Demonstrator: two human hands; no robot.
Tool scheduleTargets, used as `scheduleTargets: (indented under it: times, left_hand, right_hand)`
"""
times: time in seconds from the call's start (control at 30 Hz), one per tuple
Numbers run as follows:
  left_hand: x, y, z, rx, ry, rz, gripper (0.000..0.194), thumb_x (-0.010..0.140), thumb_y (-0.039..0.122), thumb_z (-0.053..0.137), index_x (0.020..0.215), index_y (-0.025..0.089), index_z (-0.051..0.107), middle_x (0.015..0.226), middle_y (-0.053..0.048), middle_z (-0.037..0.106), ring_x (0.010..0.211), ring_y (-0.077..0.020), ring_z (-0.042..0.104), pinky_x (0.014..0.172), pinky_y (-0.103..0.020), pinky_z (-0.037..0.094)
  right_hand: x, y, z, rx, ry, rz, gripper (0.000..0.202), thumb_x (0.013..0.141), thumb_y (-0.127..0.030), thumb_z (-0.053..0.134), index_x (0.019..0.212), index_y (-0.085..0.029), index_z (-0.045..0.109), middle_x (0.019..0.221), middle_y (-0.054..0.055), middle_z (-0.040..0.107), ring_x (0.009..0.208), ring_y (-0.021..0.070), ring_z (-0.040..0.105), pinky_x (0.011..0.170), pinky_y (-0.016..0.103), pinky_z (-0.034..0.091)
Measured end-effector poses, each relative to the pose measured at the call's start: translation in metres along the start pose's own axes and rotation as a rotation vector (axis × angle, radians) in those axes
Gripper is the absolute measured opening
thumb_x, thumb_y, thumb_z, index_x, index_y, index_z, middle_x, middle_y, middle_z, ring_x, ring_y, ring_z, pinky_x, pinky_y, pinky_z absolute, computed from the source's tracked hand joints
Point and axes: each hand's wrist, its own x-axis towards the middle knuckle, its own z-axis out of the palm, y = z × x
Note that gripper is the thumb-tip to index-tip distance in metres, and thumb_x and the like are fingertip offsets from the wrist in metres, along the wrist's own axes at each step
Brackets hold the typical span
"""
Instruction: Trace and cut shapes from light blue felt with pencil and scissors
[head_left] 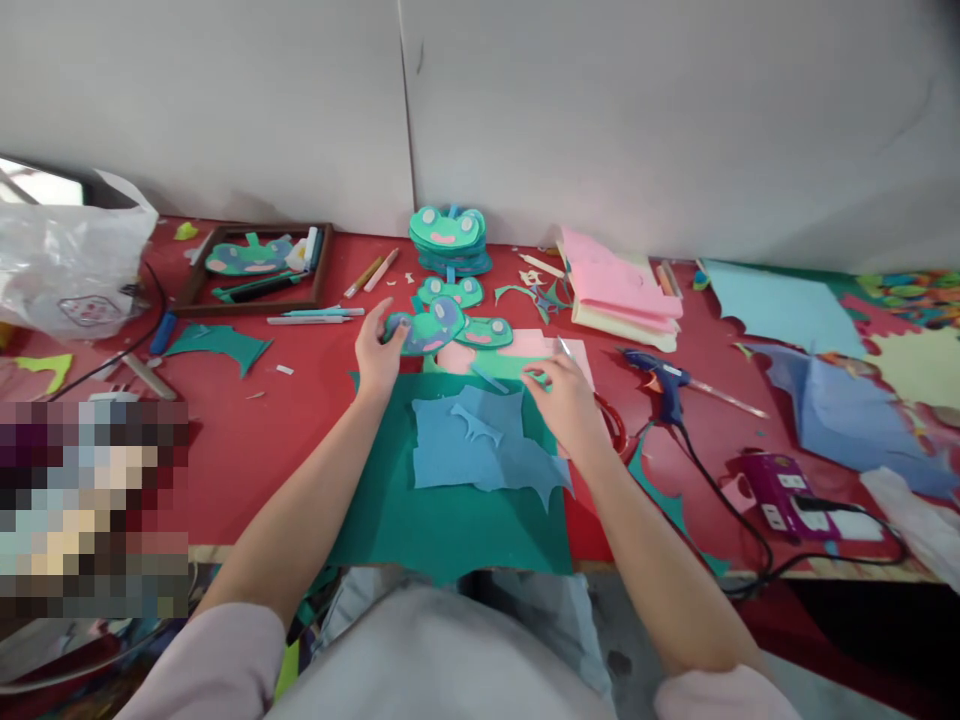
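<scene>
My left hand (381, 348) is closed on the left end of a green and blue-purple felt piece (435, 328), thumb on top. Just behind that piece lie two green frog faces, one (450, 291) farther back and one (486, 331) to its right. My right hand (559, 388) is closed, its fingers pinched near the right edge of pale green and pink sheets (517, 350); what it grips is too small to make out. Between my forearms, blue felt scraps (450, 455) rest on a dark green felt sheet (390, 520).
Frog faces are stacked (448, 232) by the wall. A wooden tray (324, 275) stands at the back left. On the right are folded pink felt (619, 285), a blue glue gun (660, 378), its cable and a purple power strip (780, 490).
</scene>
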Motion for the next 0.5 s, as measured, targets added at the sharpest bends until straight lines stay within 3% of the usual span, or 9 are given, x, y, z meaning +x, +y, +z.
scheduleTargets:
  times: [0.07,0.17,0.27,0.3,0.37,0.5]
  left_hand:
    - [0.0,-0.002,0.002,-0.047,0.011,-0.045,0.033,0.075,0.028,0.068,0.106,0.019,0.061,0.075,0.0,0.063,0.07,-0.0127,0.061,0.063,-0.022,0.048]
    - [-0.001,-0.005,0.008,-0.157,-0.023,-0.093,0.027,0.071,0.028,0.071,0.094,0.019,0.06,0.082,-0.002,0.066,0.078,-0.0154,0.065,0.068,-0.024,0.051]
    - [-0.003,-0.003,0.013,-0.211,-0.054,-0.11,0.027,0.069,0.03,0.073,0.09,0.019,0.058,0.082,-0.002,0.067,0.079,-0.0163,0.066,0.068,-0.025,0.051]
    - [-0.004,-0.002,0.013,-0.227,-0.053,-0.121,0.026,0.072,0.033,0.071,0.09,0.02,0.058,0.079,-0.002,0.067,0.075,-0.0157,0.066,0.066,-0.025,0.051]
    - [-0.005,0.002,0.013,-0.27,-0.048,-0.166,0.026,0.081,0.044,0.06,0.091,0.02,0.057,0.075,-0.002,0.067,0.062,-0.0139,0.063,0.058,-0.025,0.049]
    - [-0.005,0.006,0.009,-0.327,-0.043,-0.275,0.036,0.088,0.055,0.044,0.092,0.021,0.054,0.075,-0.004,0.068,0.054,-0.0128,0.06,0.052,-0.025,0.045]
  right_hand:
    - [0.01,-0.019,0.017,0.114,-0.035,0.015,0.025,0.087,-0.037,0.052,0.098,-0.019,0.065,0.093,0.009,0.065,0.074,0.02,0.061,0.078,0.038,0.05]
    - [0.03,-0.033,0.035,0.341,-0.099,0.201,0.038,0.081,-0.046,0.058,0.107,-0.02,0.061,0.097,0.009,0.068,0.069,0.0185,0.062,0.07,0.035,0.051]
    - [0.057,-0.033,0.045,0.524,-0.28,0.263,0.03,0.076,-0.049,0.062,0.078,-0.02,0.062,0.075,0.005,0.066,0.063,0.0172,0.061,0.06,0.031,0.048]
    - [0.067,-0.031,0.047,0.56,-0.289,0.253,0.029,0.076,-0.048,0.062,0.069,-0.02,0.059,0.068,0.003,0.064,0.061,0.0163,0.06,0.057,0.029,0.046]
    - [0.091,-0.029,0.052,0.611,-0.166,0.258,0.029,0.077,-0.044,0.062,0.063,-0.02,0.055,0.061,0.0,0.06,0.054,0.0134,0.055,0.053,0.026,0.042]
    - [0.14,-0.029,0.064,0.562,-0.073,0.259,0.027,0.081,-0.042,0.059,0.066,-0.019,0.056,0.065,0.002,0.063,0.053,0.0122,0.053,0.049,0.025,0.04]
